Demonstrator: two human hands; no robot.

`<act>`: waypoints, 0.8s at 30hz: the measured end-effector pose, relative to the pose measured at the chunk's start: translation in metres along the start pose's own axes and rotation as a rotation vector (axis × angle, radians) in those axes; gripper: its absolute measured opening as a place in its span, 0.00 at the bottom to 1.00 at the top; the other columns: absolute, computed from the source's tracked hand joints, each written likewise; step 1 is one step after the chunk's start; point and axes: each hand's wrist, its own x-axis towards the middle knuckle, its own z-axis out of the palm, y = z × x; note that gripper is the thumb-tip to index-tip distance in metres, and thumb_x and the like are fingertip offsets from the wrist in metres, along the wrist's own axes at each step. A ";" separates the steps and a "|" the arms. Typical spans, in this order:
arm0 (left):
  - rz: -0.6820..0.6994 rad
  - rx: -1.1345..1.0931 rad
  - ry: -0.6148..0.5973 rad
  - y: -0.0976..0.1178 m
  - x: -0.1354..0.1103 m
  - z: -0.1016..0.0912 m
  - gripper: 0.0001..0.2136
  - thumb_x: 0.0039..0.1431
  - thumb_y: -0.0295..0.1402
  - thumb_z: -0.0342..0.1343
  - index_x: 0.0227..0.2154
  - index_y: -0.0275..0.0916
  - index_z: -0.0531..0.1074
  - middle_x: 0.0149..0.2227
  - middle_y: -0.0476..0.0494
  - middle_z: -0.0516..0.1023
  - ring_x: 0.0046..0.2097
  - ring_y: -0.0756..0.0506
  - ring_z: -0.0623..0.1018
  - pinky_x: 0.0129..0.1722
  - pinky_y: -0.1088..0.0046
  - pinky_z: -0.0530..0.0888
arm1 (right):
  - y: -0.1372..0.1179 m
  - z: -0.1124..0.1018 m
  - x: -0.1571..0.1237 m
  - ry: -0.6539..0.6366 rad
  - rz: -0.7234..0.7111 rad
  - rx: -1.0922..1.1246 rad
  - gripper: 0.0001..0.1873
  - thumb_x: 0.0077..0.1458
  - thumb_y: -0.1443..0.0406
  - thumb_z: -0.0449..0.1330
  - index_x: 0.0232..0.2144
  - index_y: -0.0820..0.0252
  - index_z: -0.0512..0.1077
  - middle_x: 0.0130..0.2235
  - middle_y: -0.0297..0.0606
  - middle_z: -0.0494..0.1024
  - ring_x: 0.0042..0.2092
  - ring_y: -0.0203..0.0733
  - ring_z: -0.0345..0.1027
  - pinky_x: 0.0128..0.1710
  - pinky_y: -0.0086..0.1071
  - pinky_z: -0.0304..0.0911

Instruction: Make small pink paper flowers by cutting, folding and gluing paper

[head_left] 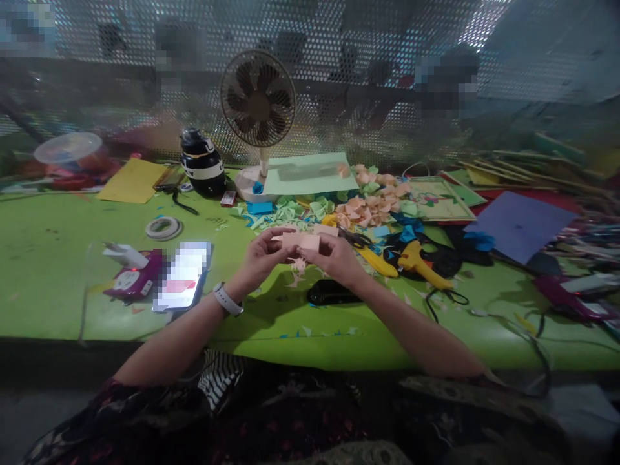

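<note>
Both my hands meet above the green table [48, 271], pinching a small peach-coloured paper piece [303, 241] between them. My left hand [264, 254], with a white watch on the wrist, grips the paper's left end. My right hand [334, 256] grips its right end, fingers closed. A heap of folded peach, green and blue paper bits [368, 203] lies just behind my hands. Small paper offcuts [296, 276] are scattered under them.
A phone [183, 276] with a lit screen and a purple device [133, 278] lie to the left. A black case [332, 292] lies under my right wrist. A yellow glue gun [423, 261], scissors [356, 239], a tape roll [163, 227], a desk fan [258, 103] and a black helmet [202, 165] stand around.
</note>
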 end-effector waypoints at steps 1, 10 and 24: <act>0.001 -0.007 0.005 0.000 0.000 0.000 0.24 0.50 0.38 0.70 0.49 0.36 0.72 0.30 0.47 0.83 0.34 0.48 0.82 0.38 0.72 0.80 | 0.000 0.000 0.000 -0.011 0.017 0.024 0.17 0.50 0.52 0.64 0.30 0.62 0.74 0.27 0.35 0.76 0.28 0.37 0.66 0.26 0.30 0.62; -0.029 -0.100 0.076 -0.004 0.004 -0.003 0.26 0.46 0.36 0.72 0.48 0.34 0.71 0.30 0.46 0.83 0.33 0.48 0.83 0.40 0.70 0.80 | 0.001 -0.008 0.008 -0.074 0.062 0.111 0.19 0.47 0.51 0.67 0.27 0.62 0.75 0.27 0.36 0.78 0.29 0.38 0.71 0.31 0.33 0.68; -0.146 0.004 -0.036 0.002 0.004 -0.009 0.30 0.46 0.30 0.71 0.53 0.35 0.69 0.33 0.42 0.84 0.35 0.45 0.84 0.31 0.76 0.79 | 0.003 -0.016 0.009 -0.170 0.023 0.103 0.18 0.49 0.51 0.65 0.23 0.59 0.70 0.22 0.31 0.72 0.24 0.33 0.64 0.26 0.30 0.63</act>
